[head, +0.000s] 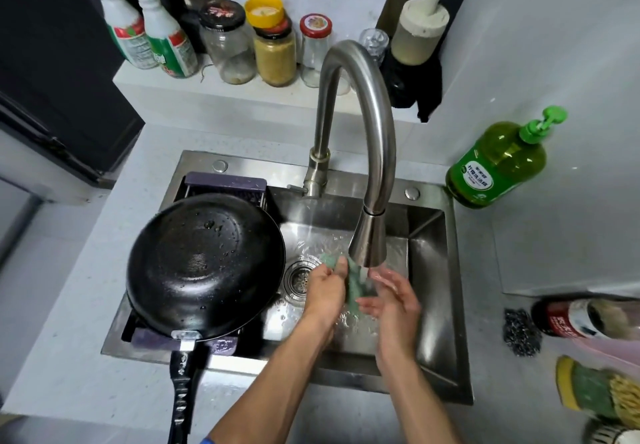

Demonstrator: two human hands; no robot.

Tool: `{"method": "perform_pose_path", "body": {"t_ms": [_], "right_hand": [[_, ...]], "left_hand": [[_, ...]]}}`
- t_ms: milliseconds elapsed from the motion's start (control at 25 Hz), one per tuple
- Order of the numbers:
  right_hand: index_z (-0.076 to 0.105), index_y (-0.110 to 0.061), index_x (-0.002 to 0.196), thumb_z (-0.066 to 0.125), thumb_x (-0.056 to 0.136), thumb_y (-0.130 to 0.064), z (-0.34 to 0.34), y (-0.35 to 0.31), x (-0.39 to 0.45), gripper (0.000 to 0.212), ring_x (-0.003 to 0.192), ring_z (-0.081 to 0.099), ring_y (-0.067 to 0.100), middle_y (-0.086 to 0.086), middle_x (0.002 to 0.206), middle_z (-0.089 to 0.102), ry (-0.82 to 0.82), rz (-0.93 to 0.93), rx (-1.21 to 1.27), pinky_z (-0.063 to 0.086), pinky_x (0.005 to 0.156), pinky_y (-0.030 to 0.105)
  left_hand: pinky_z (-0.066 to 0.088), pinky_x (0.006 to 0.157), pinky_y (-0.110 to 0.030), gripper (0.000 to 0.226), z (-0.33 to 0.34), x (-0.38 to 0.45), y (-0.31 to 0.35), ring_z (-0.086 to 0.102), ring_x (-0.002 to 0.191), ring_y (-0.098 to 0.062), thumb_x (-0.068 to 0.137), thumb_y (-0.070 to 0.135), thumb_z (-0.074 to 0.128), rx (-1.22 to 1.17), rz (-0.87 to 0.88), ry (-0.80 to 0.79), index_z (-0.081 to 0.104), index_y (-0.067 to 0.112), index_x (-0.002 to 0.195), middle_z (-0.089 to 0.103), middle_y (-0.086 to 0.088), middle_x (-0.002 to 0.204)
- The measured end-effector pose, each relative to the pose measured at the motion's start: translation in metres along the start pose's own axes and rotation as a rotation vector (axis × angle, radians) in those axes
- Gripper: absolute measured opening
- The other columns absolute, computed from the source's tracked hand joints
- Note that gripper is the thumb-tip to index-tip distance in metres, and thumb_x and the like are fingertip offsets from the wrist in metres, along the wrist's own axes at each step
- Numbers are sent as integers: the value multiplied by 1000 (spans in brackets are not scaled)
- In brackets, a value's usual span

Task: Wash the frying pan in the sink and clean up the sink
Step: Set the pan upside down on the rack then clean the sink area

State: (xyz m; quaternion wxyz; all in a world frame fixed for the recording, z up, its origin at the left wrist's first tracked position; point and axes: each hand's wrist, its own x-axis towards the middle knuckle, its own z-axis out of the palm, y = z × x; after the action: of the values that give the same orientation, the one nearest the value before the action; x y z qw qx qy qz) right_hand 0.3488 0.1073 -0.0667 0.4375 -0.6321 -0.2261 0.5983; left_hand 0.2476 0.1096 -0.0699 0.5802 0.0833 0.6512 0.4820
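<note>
The black frying pan (204,263) lies upside down on a purple drain rack (225,182) over the left half of the steel sink (433,270), its handle pointing toward me. Water runs from the tall faucet (367,153) into the basin. Under the stream, my left hand (327,288) grips a green scouring cloth (355,288) with the thumb over its top. My right hand (391,296) is flat and open, its palm pressed against the cloth's other side. The drain strainer (299,279) sits just left of my left hand.
A green dish soap pump bottle (498,163) stands at the sink's right rear corner. Steel wool (521,333), a lying can (571,317) and sponges (595,391) sit on the right counter. Jars (275,45) and bottles (152,28) line the back ledge.
</note>
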Motion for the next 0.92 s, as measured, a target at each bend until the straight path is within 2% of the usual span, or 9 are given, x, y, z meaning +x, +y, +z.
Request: {"method": "perform_pose_path", "body": {"t_ms": [120, 240, 320, 400, 480, 600, 680, 760, 920], "right_hand": [[70, -22, 110, 61, 94, -38, -7, 23, 31, 25, 102, 64, 28, 11, 118, 70, 57, 376, -16, 52, 74, 36], [76, -10, 103, 51, 93, -53, 9, 36, 38, 50, 104, 66, 34, 20, 109, 74, -122, 734, 261, 52, 83, 44], [77, -4, 90, 52, 95, -38, 23, 40, 47, 42, 86, 69, 33, 21, 93, 75, -32, 702, 360, 55, 71, 40], [74, -4, 97, 56, 93, -30, 35, 45, 51, 32, 74, 68, 28, 16, 94, 75, 53, 492, 102, 55, 59, 33], [70, -10, 101, 58, 92, -25, 42, 48, 44, 21, 83, 69, 25, 12, 100, 74, 88, 220, -219, 57, 73, 33], [61, -18, 107, 61, 90, -17, 43, 43, 34, 17, 89, 69, 23, 7, 103, 72, -8, -17, -319, 57, 81, 34], [55, -22, 99, 64, 92, -11, 37, 41, 38, 17, 82, 67, 22, 3, 94, 68, -10, -75, -320, 54, 70, 29], [58, -22, 99, 67, 93, -16, 31, 37, 35, 13, 79, 66, 15, -4, 91, 67, -16, -163, -433, 53, 67, 22], [72, -12, 80, 71, 91, -17, 31, 42, 35, 12, 75, 68, 24, -1, 74, 72, 80, 22, -232, 52, 66, 28]], "left_hand": [[49, 51, -26, 56, 7, -4, 9, 60, 52, -23, 101, 47, 40, -52, -124, -115, 68, 5, 76, 67, -15, 64], [56, 74, -36, 44, 4, -6, 9, 67, 76, -29, 99, 35, 42, -204, -298, -157, 69, 1, 97, 70, -19, 88], [55, 82, -37, 28, -1, 3, 2, 68, 86, -32, 94, 18, 46, -173, -251, -42, 71, 9, 89, 72, -16, 88], [53, 85, -37, 34, -4, 16, -10, 66, 91, -30, 96, 10, 42, -70, -184, 85, 68, 25, 83, 72, -7, 87], [53, 83, -35, 29, 1, 12, -14, 63, 87, -23, 102, 10, 38, -82, -197, 87, 58, 31, 95, 66, -3, 91], [50, 60, -27, 11, 13, 8, -21, 62, 67, -19, 101, 13, 45, -58, -169, 44, 55, 16, 97, 65, -9, 82], [47, 46, -21, 10, 15, 6, -18, 61, 52, -13, 100, 7, 49, -9, -140, 71, 57, 10, 95, 66, -6, 71], [50, 53, -24, 13, 16, 17, -21, 64, 61, -20, 95, -1, 55, -57, -143, 85, 62, 7, 86, 68, -10, 73], [49, 60, -30, 18, 23, 17, -23, 60, 69, -23, 84, 26, 59, -5, -179, 136, 65, 14, 72, 65, -9, 72]]}}
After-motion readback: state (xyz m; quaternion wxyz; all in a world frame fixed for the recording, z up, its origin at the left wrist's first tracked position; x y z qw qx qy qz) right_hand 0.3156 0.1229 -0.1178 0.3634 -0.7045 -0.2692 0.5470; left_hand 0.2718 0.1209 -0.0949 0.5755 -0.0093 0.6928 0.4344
